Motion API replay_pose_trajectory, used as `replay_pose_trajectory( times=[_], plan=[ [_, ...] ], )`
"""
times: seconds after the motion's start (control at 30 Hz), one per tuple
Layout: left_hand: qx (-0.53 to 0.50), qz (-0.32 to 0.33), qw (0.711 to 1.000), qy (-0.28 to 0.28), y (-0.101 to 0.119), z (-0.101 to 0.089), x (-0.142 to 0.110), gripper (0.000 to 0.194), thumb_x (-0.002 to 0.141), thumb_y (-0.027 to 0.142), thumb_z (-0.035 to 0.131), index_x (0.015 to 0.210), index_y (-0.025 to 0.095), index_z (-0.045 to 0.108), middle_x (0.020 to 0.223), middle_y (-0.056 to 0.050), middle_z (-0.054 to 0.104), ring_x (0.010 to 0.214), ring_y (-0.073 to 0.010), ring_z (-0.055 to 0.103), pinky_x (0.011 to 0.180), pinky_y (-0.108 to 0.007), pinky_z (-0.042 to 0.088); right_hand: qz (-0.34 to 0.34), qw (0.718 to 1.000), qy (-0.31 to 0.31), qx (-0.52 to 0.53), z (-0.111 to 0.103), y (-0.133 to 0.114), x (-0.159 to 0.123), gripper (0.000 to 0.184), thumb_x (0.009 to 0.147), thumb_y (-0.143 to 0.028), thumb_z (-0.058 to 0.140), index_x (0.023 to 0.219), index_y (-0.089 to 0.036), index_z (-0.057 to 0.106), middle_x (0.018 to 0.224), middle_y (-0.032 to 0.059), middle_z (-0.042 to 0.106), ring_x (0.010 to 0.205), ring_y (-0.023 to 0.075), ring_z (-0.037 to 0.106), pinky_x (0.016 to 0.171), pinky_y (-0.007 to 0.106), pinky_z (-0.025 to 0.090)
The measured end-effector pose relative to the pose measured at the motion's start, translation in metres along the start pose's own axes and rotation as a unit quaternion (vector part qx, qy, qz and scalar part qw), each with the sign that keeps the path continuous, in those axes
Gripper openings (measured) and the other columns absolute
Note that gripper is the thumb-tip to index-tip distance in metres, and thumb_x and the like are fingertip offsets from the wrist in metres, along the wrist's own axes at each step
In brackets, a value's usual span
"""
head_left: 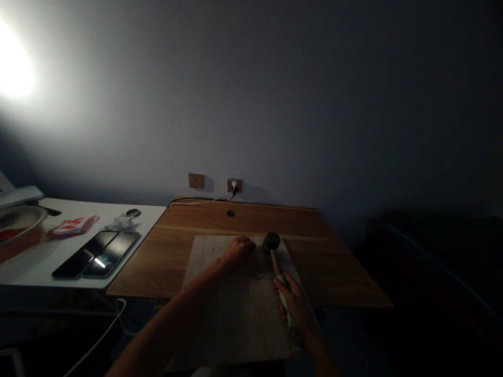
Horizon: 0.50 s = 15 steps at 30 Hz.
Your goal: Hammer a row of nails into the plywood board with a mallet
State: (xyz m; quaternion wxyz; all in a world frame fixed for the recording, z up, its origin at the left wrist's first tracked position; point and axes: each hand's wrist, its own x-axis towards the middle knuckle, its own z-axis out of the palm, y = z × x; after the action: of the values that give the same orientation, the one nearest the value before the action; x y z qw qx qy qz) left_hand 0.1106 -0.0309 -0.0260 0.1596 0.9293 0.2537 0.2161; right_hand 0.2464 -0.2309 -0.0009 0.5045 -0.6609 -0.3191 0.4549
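My right hand is closed round the pale handle of a mallet with a dark round head. The head rests low over a wooden board that lies on a brown wooden desk. My left hand rests on the far part of the board, fingers curled, just left of the mallet head. What the left fingers hold, if anything, is too dark to make out. A few small bits lie on the board between my hands.
Left of the desk stands a white table with two dark phones, a red and white packet and a bowl. Wall sockets with a white cable sit behind the desk. The right side of the room is dark.
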Motion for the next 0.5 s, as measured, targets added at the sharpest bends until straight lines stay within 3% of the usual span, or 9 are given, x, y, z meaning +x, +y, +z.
replay_pose_trajectory(
  times=[0.17,0.37,0.5],
  plan=[
    [-0.068,-0.033,0.997,0.024,-0.006,0.002,0.002,0.023,0.088,0.014,0.052,0.098,0.016,0.073,0.097,-0.007,0.069,0.091,-0.0179,0.063,0.087,-0.029,0.048,-0.001,1.0,0.002,-0.004,0.004,0.0,0.001,0.037,0.075,-0.057,0.059,0.088,-0.024,0.046,0.044,-0.0121,0.042,0.03,0.008,0.036,0.028,0.018,0.03],
    [-0.123,-0.076,0.988,0.051,-0.016,0.01,0.002,0.045,0.078,0.01,0.055,0.122,0.018,0.062,0.099,-0.005,0.071,0.087,-0.0166,0.064,0.082,-0.028,0.05,-0.016,0.999,-0.024,-0.017,0.012,-0.003,0.002,0.035,0.077,-0.056,0.056,0.086,-0.024,0.045,0.042,-0.0123,0.041,0.03,0.0081,0.035,0.028,0.018,0.03],
    [-0.133,-0.074,0.987,0.055,-0.019,0.013,0.002,0.041,0.078,0.014,0.058,0.119,0.018,0.062,0.094,-0.004,0.071,0.082,-0.0159,0.064,0.077,-0.026,0.049,-0.014,0.999,-0.023,-0.021,0.019,-0.008,0.002,0.036,0.077,-0.055,0.057,0.091,-0.023,0.047,0.045,-0.012,0.042,0.031,0.0078,0.036,0.028,0.017,0.03]
  ],
)
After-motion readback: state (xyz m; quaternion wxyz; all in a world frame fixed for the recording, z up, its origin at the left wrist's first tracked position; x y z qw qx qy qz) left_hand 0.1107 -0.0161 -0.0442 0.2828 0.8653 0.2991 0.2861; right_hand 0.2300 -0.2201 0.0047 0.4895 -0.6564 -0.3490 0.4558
